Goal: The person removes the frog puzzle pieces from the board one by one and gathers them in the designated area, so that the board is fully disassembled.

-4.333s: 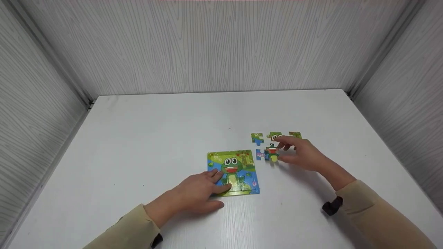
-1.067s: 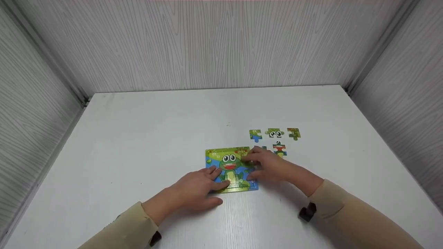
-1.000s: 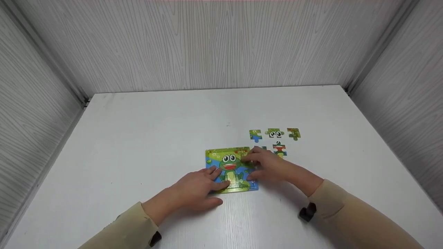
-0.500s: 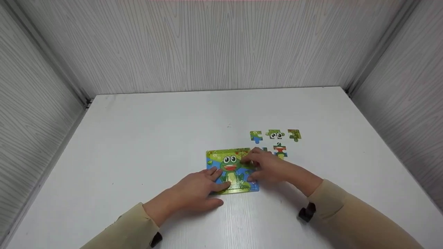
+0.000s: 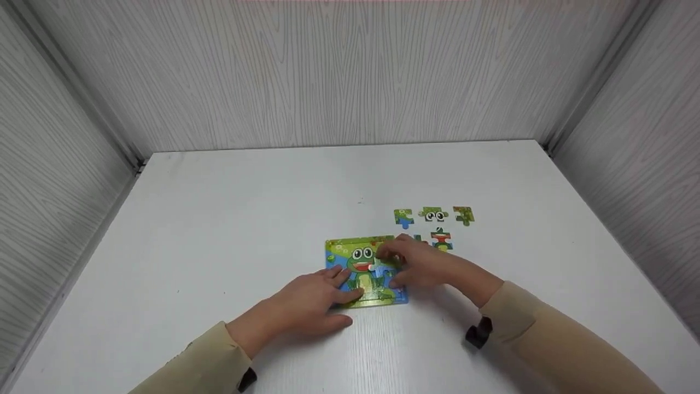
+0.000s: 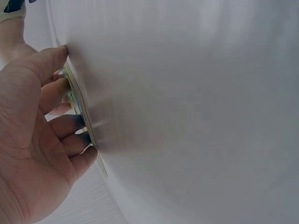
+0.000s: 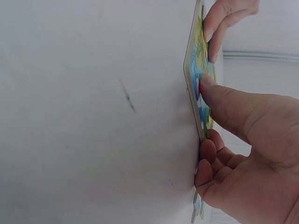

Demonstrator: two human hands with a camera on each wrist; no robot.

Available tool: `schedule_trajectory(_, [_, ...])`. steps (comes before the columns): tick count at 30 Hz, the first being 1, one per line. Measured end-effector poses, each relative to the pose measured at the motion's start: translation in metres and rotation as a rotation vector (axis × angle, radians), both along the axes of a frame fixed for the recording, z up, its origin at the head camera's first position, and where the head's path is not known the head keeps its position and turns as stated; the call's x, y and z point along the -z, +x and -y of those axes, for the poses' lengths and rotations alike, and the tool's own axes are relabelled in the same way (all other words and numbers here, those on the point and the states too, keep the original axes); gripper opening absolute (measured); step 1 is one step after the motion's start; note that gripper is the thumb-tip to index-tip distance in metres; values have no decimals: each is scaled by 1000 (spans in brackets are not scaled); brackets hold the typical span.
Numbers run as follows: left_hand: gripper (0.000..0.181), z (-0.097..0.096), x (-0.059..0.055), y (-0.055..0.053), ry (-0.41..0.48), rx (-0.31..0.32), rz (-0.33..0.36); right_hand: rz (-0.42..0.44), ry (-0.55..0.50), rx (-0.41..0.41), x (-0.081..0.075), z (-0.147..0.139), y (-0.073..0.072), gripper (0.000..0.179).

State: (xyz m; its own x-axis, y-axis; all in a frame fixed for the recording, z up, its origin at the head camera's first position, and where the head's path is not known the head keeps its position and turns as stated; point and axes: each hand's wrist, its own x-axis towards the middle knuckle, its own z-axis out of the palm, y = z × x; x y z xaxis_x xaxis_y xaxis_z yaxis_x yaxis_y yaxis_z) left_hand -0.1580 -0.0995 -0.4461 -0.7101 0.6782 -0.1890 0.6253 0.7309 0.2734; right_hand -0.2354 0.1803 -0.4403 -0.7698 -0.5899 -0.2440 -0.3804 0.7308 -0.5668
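Observation:
In the head view a square frog jigsaw puzzle (image 5: 340, 246) lies flat on the table. My left hand (image 5: 314, 301) rests on its lower left corner, fingers spread and fairly straight. At the puzzle's right side my right hand (image 5: 418, 262) pinches a green and blue puzzle piece (image 5: 381, 270) between thumb and forefinger. That piece's outline now stands out from the picture, its knob overlapping the frog's mouth. The right wrist view shows the right thumb (image 7: 224, 100) on the puzzle's face and the other fingers curled at its edge.
Loose pieces lie beyond the right hand: a green and blue corner (image 5: 403, 217), one with the frog's eyes (image 5: 435, 215), another corner (image 5: 464, 214) and a frog-mouth piece (image 5: 441, 239). A further piece (image 5: 418, 239) is partly hidden by the hand. Wood-grain walls (image 5: 328, 71) surround the table.
The right hand has left the frog-mouth piece among the loose ones and moved left onto the puzzle. Within the last half second a piece has shifted under its fingers. The left hand stays put.

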Motion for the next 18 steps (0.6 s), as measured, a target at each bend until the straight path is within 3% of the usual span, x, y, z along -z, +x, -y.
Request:
schedule_trajectory(10, [57,0,1,-1,0,12,-9,-26,-64,-6,8,-5,3,53])
schedule_trajectory(18, [57,0,0,0,-7,-7,4,-113,-81,-23,11,-5,7,46])
